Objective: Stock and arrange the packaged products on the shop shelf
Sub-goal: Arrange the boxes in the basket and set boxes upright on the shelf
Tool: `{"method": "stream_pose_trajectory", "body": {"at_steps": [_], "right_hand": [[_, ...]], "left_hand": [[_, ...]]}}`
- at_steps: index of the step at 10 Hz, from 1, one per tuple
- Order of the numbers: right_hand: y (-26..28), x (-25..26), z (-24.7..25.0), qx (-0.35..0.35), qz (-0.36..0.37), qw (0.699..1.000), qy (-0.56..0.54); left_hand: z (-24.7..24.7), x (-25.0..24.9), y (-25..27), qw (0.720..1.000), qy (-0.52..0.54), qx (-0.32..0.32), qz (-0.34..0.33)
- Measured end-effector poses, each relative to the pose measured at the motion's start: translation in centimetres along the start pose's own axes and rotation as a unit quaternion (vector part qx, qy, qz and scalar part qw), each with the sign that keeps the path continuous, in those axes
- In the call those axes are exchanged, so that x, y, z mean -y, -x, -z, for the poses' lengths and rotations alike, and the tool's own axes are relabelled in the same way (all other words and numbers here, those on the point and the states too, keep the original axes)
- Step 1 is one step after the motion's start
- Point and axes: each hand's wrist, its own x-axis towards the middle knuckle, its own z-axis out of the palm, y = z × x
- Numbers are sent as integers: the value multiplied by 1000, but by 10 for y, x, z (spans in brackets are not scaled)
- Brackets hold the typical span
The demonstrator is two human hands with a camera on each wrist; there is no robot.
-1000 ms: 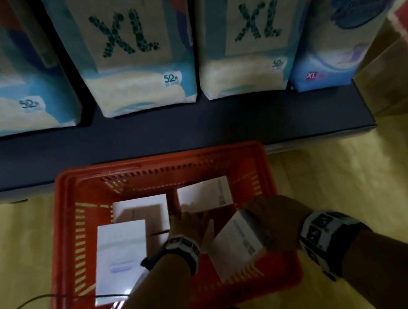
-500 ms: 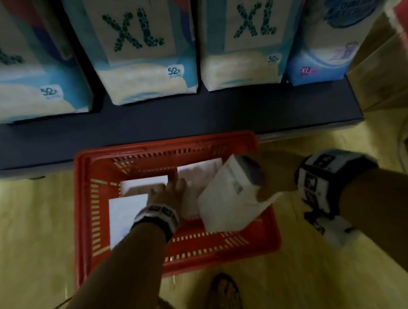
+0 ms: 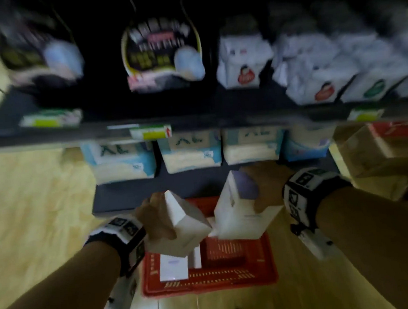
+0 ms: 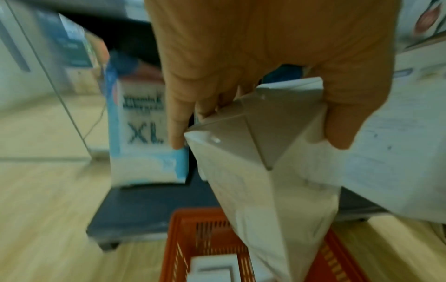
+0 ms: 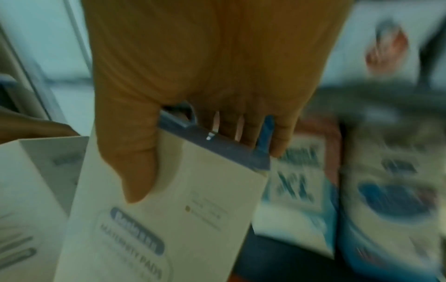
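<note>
This is a shop aisle. A dark upper shelf (image 3: 110,128) carries green-and-white price tags (image 3: 151,132) along its front edge, with rows of white soft packs bearing red round logos (image 3: 244,63) and a black hanging pack (image 3: 160,51) stocked on it. On the dark bottom shelf (image 3: 132,196) below stand large blue-and-white bagged packs marked XL (image 3: 191,153) side by side. A red plastic shopping basket (image 3: 210,282) holding white boxes sits on the pale wood-patterned floor (image 3: 28,208).

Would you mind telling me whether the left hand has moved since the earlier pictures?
Yes. The left hand was down inside the red basket; now it is raised above the basket's far rim, toward the shelves, gripping a white pack.
</note>
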Motion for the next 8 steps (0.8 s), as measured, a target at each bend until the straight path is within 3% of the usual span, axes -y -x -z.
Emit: {"method": "stream_pose_trajectory", "body": {"at_steps": [1, 2, 3, 4, 5, 6, 8], "right_hand": [[32, 22, 61, -20, 22, 999, 20], [90, 43, 150, -34, 55, 998, -2], [165, 62, 244, -102, 74, 992, -18], [186, 62, 281, -105, 72, 991, -41], [248, 68, 358, -167, 87, 981, -45], [286, 74, 405, -189, 113, 975, -35], [344, 79, 496, -303, 113, 946, 18]], "left_hand": [[74, -13, 48, 999, -29, -33, -11], [172, -32, 125, 998, -26, -46, -15], [269, -51, 224, 992, -26, -117, -47], [307, -69, 255, 989, -46, -135, -36], [378, -86, 324, 979, 2, -196, -60], [418, -104, 366, 973, 10, -216, -76], [504, -131, 423, 939, 81, -316, -111]]}}
